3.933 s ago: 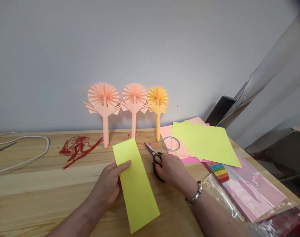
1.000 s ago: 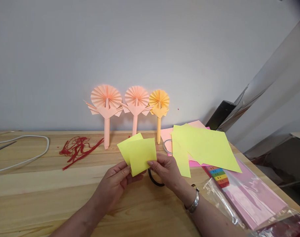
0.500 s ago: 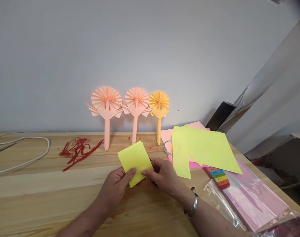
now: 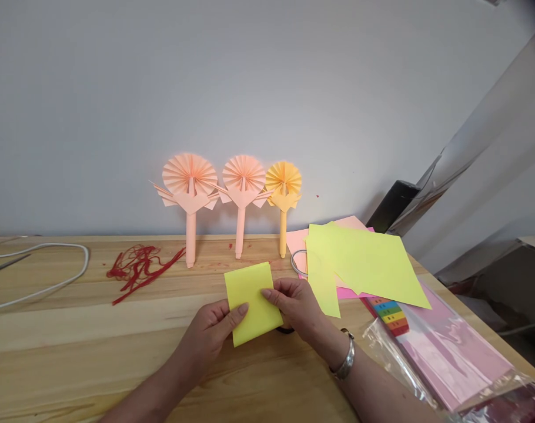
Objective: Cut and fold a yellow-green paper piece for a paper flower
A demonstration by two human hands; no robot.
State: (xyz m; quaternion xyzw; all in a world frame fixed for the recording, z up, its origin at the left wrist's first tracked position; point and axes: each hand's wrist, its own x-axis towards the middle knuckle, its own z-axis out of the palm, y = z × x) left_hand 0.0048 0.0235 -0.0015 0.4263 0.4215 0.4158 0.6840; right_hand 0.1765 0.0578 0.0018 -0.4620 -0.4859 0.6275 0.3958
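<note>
Both hands pinch a small folded rectangle of yellow paper just above the wooden table. My left hand holds its left edge, thumb on top. My right hand grips its right edge, with a silver bracelet on that wrist. Black scissors lie under the right hand, with only a bit of handle showing. A tape roll sits just beyond that hand, partly under a loose yellow sheet.
Three paper fan flowers on sticks stand against the wall behind. Tangled red string and a white cable lie left. Pink paper lies under the yellow sheets; a plastic-wrapped pink paper pack and rainbow strip lie right.
The yellow paper is now squared into a neat rectangle and held lower, nearer the table. The long strip seen earliest is folded shorter. The scissors are almost covered by the right hand.
</note>
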